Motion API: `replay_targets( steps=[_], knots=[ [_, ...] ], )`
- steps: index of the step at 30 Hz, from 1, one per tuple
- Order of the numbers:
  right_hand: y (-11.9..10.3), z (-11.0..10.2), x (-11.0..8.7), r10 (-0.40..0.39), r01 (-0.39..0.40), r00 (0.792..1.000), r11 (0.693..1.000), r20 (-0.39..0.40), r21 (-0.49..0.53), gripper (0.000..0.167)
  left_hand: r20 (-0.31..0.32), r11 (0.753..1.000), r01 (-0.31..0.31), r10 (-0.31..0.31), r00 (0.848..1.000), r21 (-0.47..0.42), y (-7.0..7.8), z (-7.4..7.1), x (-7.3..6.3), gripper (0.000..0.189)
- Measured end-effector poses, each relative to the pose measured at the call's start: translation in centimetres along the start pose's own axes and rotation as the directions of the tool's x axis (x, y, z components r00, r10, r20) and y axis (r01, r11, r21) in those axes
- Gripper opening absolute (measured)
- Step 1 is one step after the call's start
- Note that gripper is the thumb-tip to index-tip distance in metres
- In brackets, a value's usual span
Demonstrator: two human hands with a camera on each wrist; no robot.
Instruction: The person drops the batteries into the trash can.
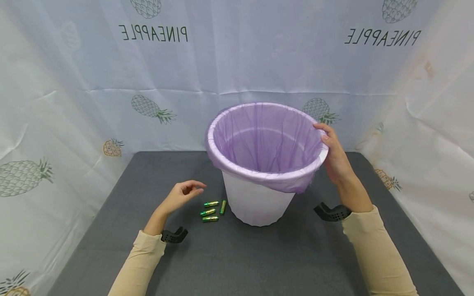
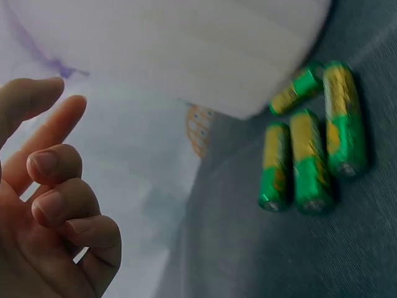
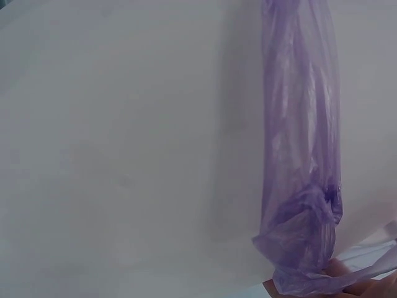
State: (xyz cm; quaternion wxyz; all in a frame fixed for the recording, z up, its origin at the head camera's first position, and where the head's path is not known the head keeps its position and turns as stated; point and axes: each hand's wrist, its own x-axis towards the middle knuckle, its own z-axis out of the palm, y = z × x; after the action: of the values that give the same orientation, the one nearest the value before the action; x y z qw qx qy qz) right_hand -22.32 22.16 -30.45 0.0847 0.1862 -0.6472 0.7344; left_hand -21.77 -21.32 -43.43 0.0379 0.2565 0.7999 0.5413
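Note:
A white trash can (image 1: 259, 201) stands on the table, lined with a thin purple trash bag (image 1: 259, 148) folded over its rim. My right hand (image 1: 335, 154) grips the rim at its right side, fingers over the edge. The bag's bunched fold (image 3: 304, 230) hangs against the can wall in the right wrist view, covering part of that hand. To the left of the can, several green and gold batteries (image 1: 210, 219) lie close together. Just above and left of them hovers my left hand (image 1: 181, 194), holding nothing, its fingers (image 2: 62, 202) loosely bent.
The dark grey table (image 1: 237, 263) extends to both sides of the can. A pale curtain (image 1: 237, 61) with pineapple prints hangs behind it and along both sides. One battery (image 1: 223, 207) lies right beside the can's base. Black wrist mounts (image 1: 174, 235) sit on both forearms.

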Motion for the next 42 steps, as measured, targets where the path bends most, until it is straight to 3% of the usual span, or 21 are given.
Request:
replay_targets(
  steps=[5,15,19,27,42],
  knots=[
    [0.0,0.1,0.0,0.011,-0.011,1.0,1.0,-0.01,-0.003,0.025,0.023,1.0,0.017,-0.017,1.0,-0.004,-1.4,0.0,-0.1,0.027],
    [0.0,0.1,-0.1,0.011,-0.011,1.0,1.0,-0.01,-0.002,0.026,0.064,0.993,0.095,-0.099,0.993,0.072,-3.7,0.2,-0.3,0.026],
    [0.0,0.1,0.0,0.01,-0.01,1.0,1.0,-0.007,0.012,0.025,0.072,0.987,0.132,-0.139,0.988,0.096,-4.0,0.3,-0.3,0.026],
    [-0.1,0.2,0.0,0.017,-0.017,1.0,1.0,-0.007,0.019,0.025,0.106,0.956,0.226,-0.249,0.963,0.187,-4.1,0.5,-0.2,0.029],
    [0.1,0.2,0.0,0.009,-0.008,1.0,1.0,-0.019,0.012,0.025,0.097,0.913,0.288,-0.328,0.94,0.289,-4.4,1.0,0.4,0.028]
  ],
)
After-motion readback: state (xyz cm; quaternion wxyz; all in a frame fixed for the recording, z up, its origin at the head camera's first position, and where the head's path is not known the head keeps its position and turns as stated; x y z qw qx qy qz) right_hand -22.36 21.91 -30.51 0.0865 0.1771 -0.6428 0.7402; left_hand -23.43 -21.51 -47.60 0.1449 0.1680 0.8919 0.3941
